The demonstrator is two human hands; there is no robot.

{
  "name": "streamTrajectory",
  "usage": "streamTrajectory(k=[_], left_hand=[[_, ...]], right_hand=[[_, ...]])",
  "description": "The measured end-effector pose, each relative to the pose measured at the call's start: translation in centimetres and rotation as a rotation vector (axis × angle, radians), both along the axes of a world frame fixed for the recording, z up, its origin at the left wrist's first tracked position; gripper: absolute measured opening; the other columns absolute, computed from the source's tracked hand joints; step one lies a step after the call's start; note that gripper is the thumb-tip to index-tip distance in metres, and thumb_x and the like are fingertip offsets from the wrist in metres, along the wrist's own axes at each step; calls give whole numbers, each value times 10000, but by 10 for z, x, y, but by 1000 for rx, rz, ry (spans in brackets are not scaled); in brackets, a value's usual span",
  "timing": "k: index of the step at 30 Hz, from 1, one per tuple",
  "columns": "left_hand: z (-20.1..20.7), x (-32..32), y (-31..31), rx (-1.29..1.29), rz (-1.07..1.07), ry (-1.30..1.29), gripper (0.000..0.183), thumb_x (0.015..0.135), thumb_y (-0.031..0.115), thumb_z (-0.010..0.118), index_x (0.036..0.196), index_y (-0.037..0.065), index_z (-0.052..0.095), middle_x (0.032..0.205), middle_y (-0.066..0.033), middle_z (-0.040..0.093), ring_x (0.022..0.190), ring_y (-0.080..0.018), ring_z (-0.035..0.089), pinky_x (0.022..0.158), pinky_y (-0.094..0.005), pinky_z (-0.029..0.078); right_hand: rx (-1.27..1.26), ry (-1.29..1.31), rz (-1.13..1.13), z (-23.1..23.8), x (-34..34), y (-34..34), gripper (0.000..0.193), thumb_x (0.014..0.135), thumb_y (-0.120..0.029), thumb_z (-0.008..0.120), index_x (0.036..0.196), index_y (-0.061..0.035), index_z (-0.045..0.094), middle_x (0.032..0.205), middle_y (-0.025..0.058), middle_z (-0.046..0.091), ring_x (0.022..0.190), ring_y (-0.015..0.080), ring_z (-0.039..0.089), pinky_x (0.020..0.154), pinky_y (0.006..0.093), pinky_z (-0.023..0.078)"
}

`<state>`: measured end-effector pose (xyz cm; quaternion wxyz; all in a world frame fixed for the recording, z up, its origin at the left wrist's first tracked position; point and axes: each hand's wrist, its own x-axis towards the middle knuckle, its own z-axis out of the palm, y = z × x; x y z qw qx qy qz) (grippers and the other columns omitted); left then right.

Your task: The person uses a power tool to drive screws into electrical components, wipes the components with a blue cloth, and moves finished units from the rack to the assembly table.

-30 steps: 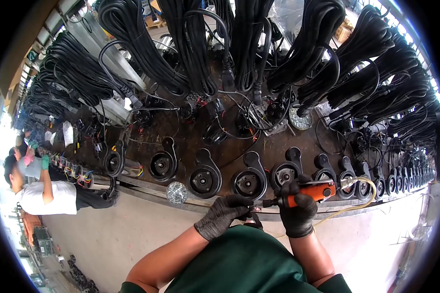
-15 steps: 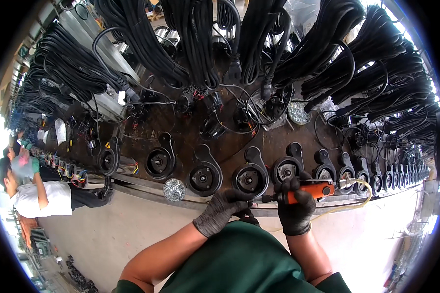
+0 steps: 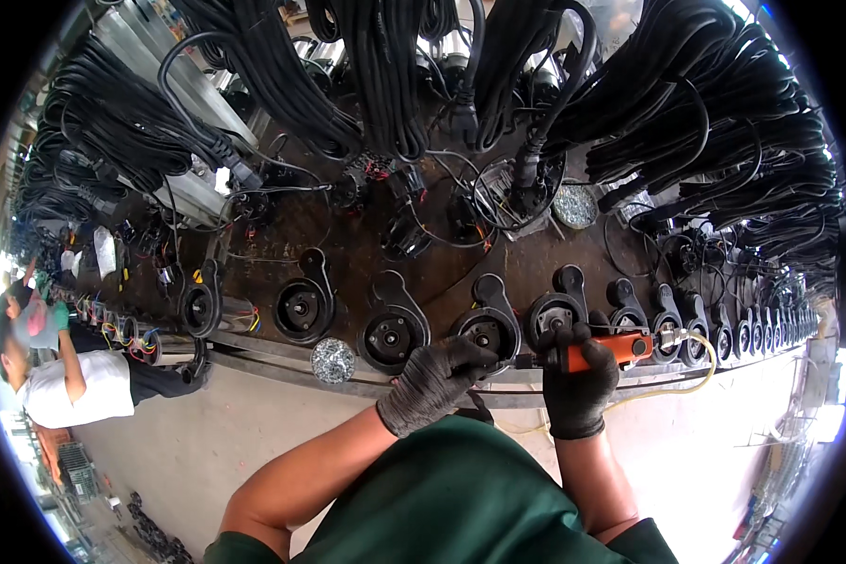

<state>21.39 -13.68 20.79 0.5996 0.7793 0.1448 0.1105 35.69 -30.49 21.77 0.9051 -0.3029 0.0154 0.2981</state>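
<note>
My right hand (image 3: 578, 387), in a dark grey work glove, is wrapped round an orange pneumatic screwdriver (image 3: 616, 353). A pale air hose (image 3: 710, 365) runs from its right end, and its dark bit points left toward my left fingers. In a matching glove, my left hand (image 3: 432, 383) is closed, its fingertips over the lower rim of a black round motor housing (image 3: 488, 310) with an upright arm. Whatever those fingertips pinch is hidden or too small to make out. Similar housings stand either side: one (image 3: 394, 305) to the left, another (image 3: 556, 303) behind the screwdriver.
A round dish of small metal screws (image 3: 333, 361) sits at the bench's front edge; another dish (image 3: 574, 206) stands farther back. Bundles of black cable (image 3: 385, 75) hang over the bench. More housings line the edge rightward. A person in a white shirt (image 3: 80, 383) is at far left.
My left hand has moved up from below the bench edge onto the lower rim of the housing. The screwdriver in my right hand has shifted slightly up and right.
</note>
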Motion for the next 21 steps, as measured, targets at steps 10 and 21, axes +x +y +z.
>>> streamTrajectory(k=[10,21], left_hand=[[-7,6,7,-803,13,208,228,931,49,673,1148,-6,717,864,-63,714,742,-104,661,687,-272,542],[-24,33,33,25,-48,-15,269,944,177,651,1171,44,709,1001,-169,747,941,-286,740,815,-360,587]], right_hand=[[-45,-78,-112,1,-1,4,485,805,-105,672,1279,-100,565,972,62,634,950,242,620,928,420,500],[-7,-214,-13,5,14,16,517,824,-105,665,1329,-79,555,992,46,627,976,232,588,992,426,470]])
